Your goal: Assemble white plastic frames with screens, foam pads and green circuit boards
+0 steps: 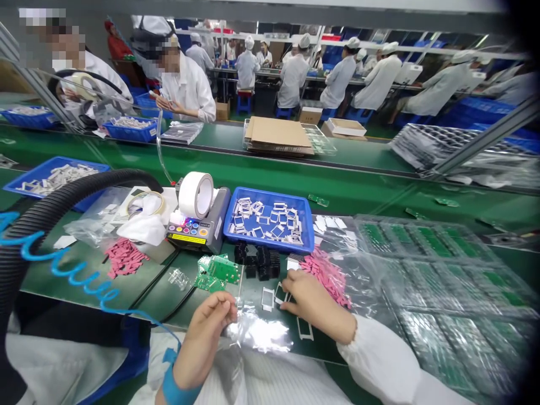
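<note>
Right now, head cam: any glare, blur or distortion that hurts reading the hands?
Head view: strong wide-angle bowing, with the green conveyor belt curving; hard glare on the crumpled clear film beside the left hand; the right hand looks fairly sharp; the top right corner falls into dark vignette.

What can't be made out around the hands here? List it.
Head view:
- Whatever the left hand may pinch: its curled fingers hide it.
- The metal frame: the right hand covers part of it.
- The green circuit boards: plastic film and glare blur them.
- The tape dispenser's panel labels: too small to read.
</note>
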The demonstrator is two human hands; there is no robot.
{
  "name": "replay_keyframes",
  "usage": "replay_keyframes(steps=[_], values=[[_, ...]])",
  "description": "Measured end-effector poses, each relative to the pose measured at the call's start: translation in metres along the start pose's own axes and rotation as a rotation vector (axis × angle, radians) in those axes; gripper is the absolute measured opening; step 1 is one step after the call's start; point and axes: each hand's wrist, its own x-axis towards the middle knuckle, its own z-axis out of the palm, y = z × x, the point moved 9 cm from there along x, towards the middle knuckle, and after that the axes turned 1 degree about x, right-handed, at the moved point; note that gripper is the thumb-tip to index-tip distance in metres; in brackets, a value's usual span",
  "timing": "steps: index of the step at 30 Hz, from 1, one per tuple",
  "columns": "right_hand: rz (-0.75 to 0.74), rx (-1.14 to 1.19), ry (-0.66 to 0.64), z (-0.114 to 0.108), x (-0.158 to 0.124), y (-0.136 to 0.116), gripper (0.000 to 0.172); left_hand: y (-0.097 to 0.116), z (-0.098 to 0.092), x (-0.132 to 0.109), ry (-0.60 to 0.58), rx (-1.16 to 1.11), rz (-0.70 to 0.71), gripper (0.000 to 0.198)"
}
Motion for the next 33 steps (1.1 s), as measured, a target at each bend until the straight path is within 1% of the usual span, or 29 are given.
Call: replay_keyframes(steps=[2,3,5,7,9,10,12,13,14,15,17,20,22,25,29,31,32,33], values=[[-0.001,-0.012,0.015,0.008,0.000,0.000,0.010,-0.006,0.002,0.001,-0.020,-0.003,-0.024,0.019],[-0.004,-0.013,0.026,0.008,0.000,-0.001,0.006,-0.009,0.005,0.001,-0.035,-0.015,-0.045,0.019],[-0.012,-0.004,0.059,0.001,-0.003,-0.006,0.009,-0.019,0.014,0.001,-0.086,-0.052,-0.122,0.021],[-0.045,0.020,0.095,-0.009,-0.006,-0.021,0.015,-0.030,0.027,0.000,-0.164,-0.114,-0.229,0.032],[-0.122,0.050,0.116,-0.016,-0.012,-0.044,0.015,-0.038,0.040,-0.003,-0.233,-0.183,-0.307,0.047],[-0.177,0.076,0.134,-0.019,-0.015,-0.058,0.015,-0.040,0.044,-0.004,-0.255,-0.209,-0.319,0.050],[-0.288,0.168,0.165,-0.023,-0.019,-0.080,0.014,-0.039,0.046,-0.003,-0.274,-0.244,-0.292,0.048],[-0.321,0.227,0.176,-0.024,-0.019,-0.084,0.012,-0.038,0.045,-0.003,-0.270,-0.252,-0.271,0.045],[-0.325,0.280,0.183,-0.025,-0.017,-0.082,0.011,-0.036,0.042,-0.002,-0.261,-0.256,-0.252,0.044],[-0.301,0.316,0.188,-0.025,-0.013,-0.075,0.009,-0.035,0.037,-0.002,-0.244,-0.260,-0.237,0.042],[-0.193,0.313,0.198,-0.024,0.001,-0.047,0.007,-0.033,0.025,-0.002,-0.208,-0.262,-0.230,0.035],[-0.046,0.227,0.223,-0.021,0.023,-0.004,0.017,-0.033,0.006,-0.005,-0.167,-0.268,-0.246,0.025],[-0.002,0.189,0.211,-0.016,0.034,0.013,0.023,-0.033,-0.008,-0.008,-0.127,-0.282,-0.252,0.022],[0.018,0.178,0.194,-0.010,0.041,0.021,0.021,-0.030,-0.029,-0.017,-0.061,-0.302,-0.233,0.018],[0.031,0.226,0.208,-0.013,0.039,0.024,0.008,-0.027,-0.061,-0.033,0.049,-0.322,-0.217,0.022],[0.044,0.263,0.232,-0.019,0.037,0.028,0.003,-0.027,-0.086,-0.042,0.150,-0.324,-0.203,0.024],[0.051,0.282,0.249,-0.023,0.035,0.029,0.001,-0.028,-0.102,-0.047,0.219,-0.328,-0.189,0.027],[0.058,0.301,0.268,-0.029,0.033,0.030,0.002,-0.029,-0.120,-0.053,0.297,-0.342,-0.169,0.030]])
